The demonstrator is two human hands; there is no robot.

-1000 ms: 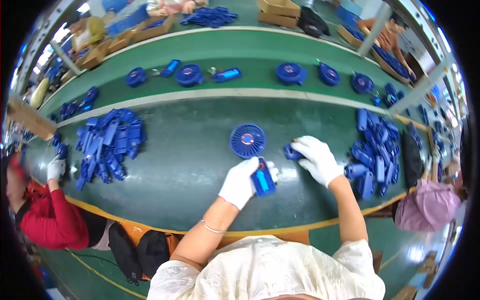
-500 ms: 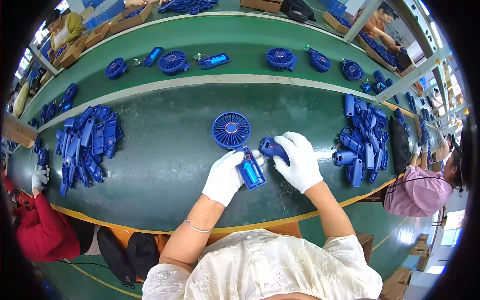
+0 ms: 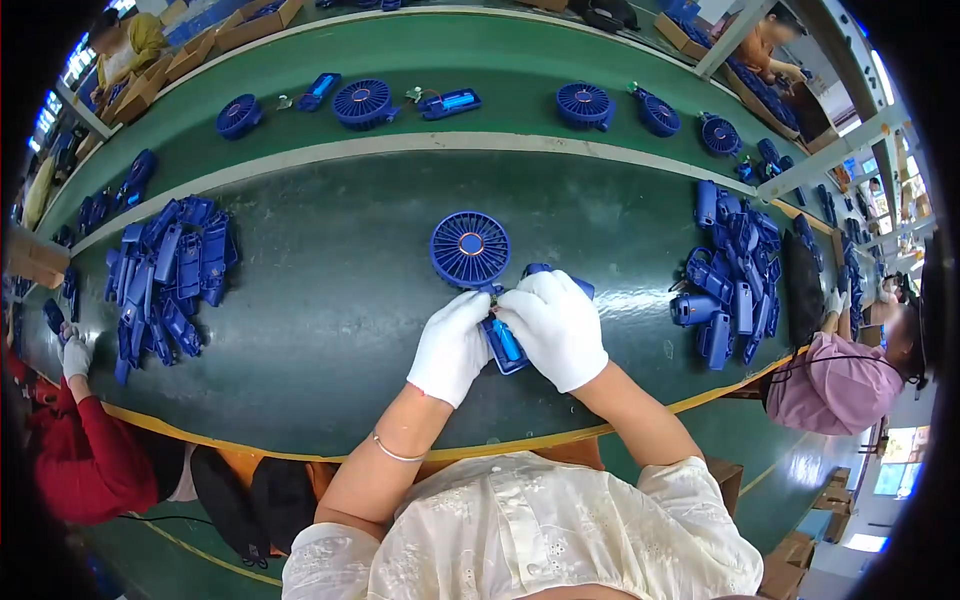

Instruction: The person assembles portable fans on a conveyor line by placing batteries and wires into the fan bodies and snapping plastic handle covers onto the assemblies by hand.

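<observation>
Blue fan [image 3: 470, 249], one; left grip [image 3: 450, 345] pinching one battery case [image 3: 511, 363], right grip [image 3: 555, 332] clasping one cover [image 3: 586, 288].

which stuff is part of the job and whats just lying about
In the job:
fan head
open casing, blue cylinder
blue part at right hand
left pile, right pile of parts, probably

Apparently lying about:
cardboard box, far left
black item, right

Free tabletop [image 3: 330, 300] centre-left, fan head [image 3: 470, 248] blocking ahead, blue pile [image 3: 741, 300] at right
</observation>
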